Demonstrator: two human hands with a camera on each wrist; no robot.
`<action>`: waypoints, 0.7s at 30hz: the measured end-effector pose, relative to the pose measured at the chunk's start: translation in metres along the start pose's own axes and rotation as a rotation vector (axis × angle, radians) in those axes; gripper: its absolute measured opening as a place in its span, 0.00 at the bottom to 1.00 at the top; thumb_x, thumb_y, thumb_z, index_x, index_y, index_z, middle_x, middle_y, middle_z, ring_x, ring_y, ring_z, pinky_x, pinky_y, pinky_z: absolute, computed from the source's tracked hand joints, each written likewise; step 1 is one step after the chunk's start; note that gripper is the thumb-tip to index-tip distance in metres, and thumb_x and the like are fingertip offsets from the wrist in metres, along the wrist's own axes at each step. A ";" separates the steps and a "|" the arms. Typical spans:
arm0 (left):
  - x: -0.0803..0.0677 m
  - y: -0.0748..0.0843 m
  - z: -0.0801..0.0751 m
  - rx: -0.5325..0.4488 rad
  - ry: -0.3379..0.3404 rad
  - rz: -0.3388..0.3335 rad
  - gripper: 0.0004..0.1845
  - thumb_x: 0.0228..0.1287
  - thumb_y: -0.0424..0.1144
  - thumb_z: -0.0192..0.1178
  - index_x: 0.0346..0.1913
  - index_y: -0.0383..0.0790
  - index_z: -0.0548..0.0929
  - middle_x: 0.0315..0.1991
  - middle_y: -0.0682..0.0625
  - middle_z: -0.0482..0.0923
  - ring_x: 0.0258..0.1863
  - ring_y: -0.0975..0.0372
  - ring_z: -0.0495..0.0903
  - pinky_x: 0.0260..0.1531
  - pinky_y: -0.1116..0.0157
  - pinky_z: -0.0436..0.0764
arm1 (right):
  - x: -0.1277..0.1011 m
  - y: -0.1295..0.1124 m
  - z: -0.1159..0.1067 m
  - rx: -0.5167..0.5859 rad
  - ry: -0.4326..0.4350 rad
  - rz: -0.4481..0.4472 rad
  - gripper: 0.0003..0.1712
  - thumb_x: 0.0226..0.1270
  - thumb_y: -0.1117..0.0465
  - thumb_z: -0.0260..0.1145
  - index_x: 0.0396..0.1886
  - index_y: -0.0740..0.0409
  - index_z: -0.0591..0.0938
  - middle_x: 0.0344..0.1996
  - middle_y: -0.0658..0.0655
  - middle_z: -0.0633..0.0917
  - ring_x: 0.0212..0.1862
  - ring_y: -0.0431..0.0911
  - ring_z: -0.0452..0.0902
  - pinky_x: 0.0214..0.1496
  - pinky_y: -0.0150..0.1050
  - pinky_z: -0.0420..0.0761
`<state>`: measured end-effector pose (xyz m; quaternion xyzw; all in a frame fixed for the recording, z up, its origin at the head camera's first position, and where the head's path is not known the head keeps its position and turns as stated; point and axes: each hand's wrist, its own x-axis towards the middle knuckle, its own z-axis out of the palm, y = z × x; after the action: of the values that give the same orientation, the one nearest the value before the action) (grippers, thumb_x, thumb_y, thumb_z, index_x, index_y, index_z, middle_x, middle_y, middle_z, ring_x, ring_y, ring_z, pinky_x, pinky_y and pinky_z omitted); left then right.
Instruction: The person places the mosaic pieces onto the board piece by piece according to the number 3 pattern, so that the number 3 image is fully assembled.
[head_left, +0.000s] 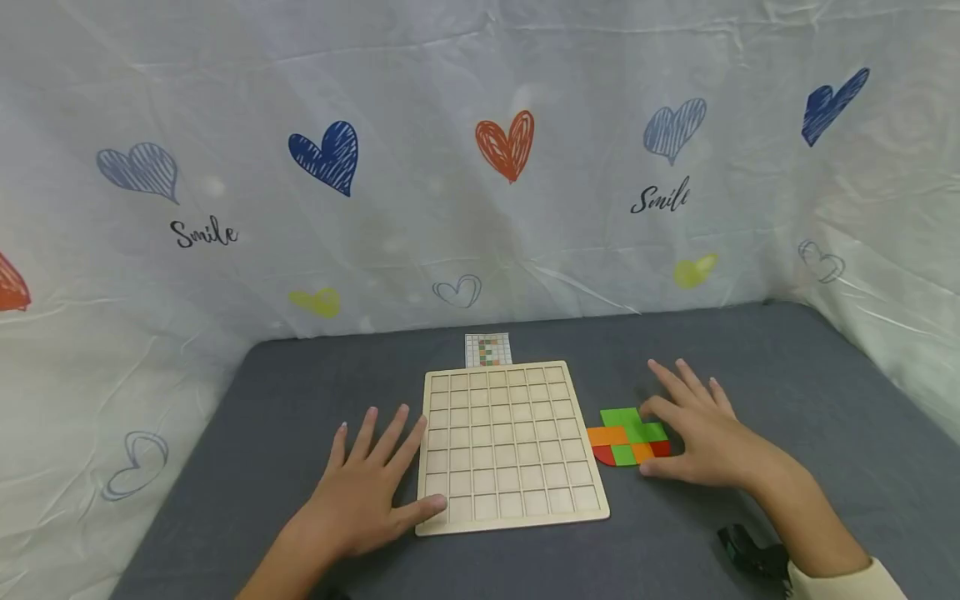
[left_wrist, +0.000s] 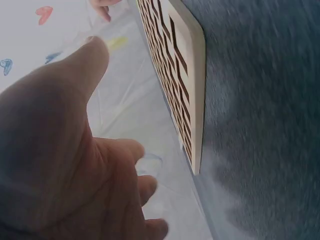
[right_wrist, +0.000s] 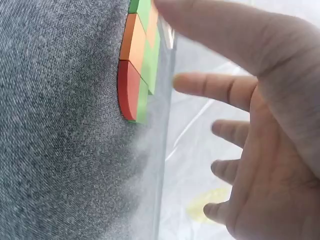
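A pale wooden grid board (head_left: 510, 450) lies on the grey cloth with its square cells bare. My left hand (head_left: 367, 492) is spread by the board's left edge, thumb over its lower left corner in the head view. The left wrist view shows that hand (left_wrist: 65, 145) above the cloth, apart from the board. Coloured blocks in green, orange and red (head_left: 633, 435) lie together to the right of the board. Over their right side hovers my right hand (head_left: 705, 442), fingers parted. In the right wrist view its thumb overlaps the blocks (right_wrist: 132, 42); contact cannot be told.
Behind the board lies a small printed grid card (head_left: 487, 350) with coloured squares. A black strap-like object (head_left: 750, 554) is near the right forearm. White sheeting (head_left: 420, 208) with hearts and lettering rises behind the grey surface (head_left: 315, 375).
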<state>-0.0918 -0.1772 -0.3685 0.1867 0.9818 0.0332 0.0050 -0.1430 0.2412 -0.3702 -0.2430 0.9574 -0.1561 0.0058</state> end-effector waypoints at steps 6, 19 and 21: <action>-0.005 0.010 0.000 -0.039 -0.073 0.025 0.48 0.50 0.77 0.35 0.71 0.55 0.47 0.71 0.54 0.40 0.68 0.50 0.35 0.60 0.43 0.39 | 0.002 0.001 0.002 -0.013 -0.002 -0.063 0.16 0.41 0.42 0.73 0.26 0.34 0.74 0.64 0.60 0.60 0.67 0.63 0.36 0.57 0.69 0.37; -0.006 0.013 0.003 -0.070 -0.218 0.071 0.52 0.47 0.78 0.39 0.71 0.48 0.48 0.71 0.52 0.41 0.68 0.48 0.37 0.59 0.41 0.39 | 0.004 -0.001 0.006 -0.008 -0.016 -0.115 0.13 0.42 0.50 0.75 0.27 0.36 0.80 0.63 0.61 0.65 0.68 0.62 0.35 0.62 0.63 0.38; -0.005 0.012 0.004 -0.081 -0.248 0.072 0.53 0.47 0.78 0.40 0.71 0.47 0.47 0.71 0.50 0.41 0.68 0.47 0.37 0.59 0.41 0.40 | 0.005 -0.001 0.006 -0.009 -0.013 -0.125 0.13 0.41 0.51 0.75 0.27 0.37 0.80 0.62 0.62 0.65 0.68 0.62 0.35 0.62 0.62 0.39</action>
<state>-0.0828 -0.1677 -0.3717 0.2243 0.9642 0.0498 0.1326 -0.1461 0.2362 -0.3755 -0.3036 0.9409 -0.1501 0.0013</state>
